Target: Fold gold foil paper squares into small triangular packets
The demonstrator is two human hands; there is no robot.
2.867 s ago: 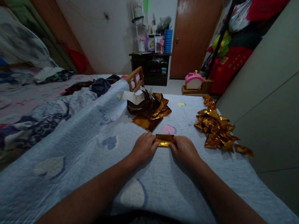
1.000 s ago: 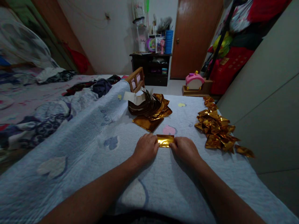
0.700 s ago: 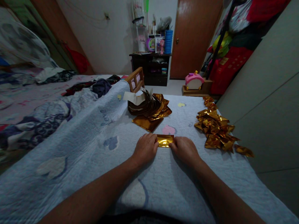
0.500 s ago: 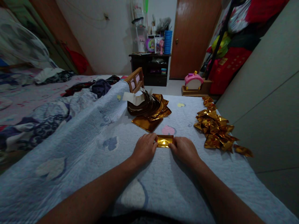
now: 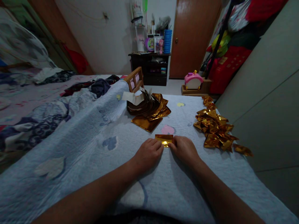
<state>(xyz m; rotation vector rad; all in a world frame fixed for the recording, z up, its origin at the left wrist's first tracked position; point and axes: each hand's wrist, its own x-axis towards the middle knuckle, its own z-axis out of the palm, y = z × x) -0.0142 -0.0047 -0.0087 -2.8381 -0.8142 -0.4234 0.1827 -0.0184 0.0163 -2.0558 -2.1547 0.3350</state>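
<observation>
A small gold foil paper (image 5: pixel 164 138), folded into a narrow rectangle, lies on the quilt in front of me. My right hand (image 5: pixel 186 150) pinches its right end between thumb and fingers. At the near left corner, my left hand (image 5: pixel 149 153) is closed, with its fingertips pressed on the foil and its thumb hidden. Just beyond is a fanned stack of gold foil sheets (image 5: pixel 149 107) with a single flat gold sheet (image 5: pixel 146 123) at its near side. Over to the right sits a heap of folded gold foil pieces (image 5: pixel 213 127).
The pale blue quilt (image 5: pixel 93 180) covers the bed and rises in a ridge on the left. Rumpled clothes (image 5: pixel 100 87) lie past it. A grey cabinet side (image 5: pixel 266 124) borders the right edge. A dark shelf unit (image 5: pixel 149 68) stands behind.
My left hand has slid right along the near edge of the foil, leaving the foil's upper left corner uncovered. My right hand stays at the right end.
</observation>
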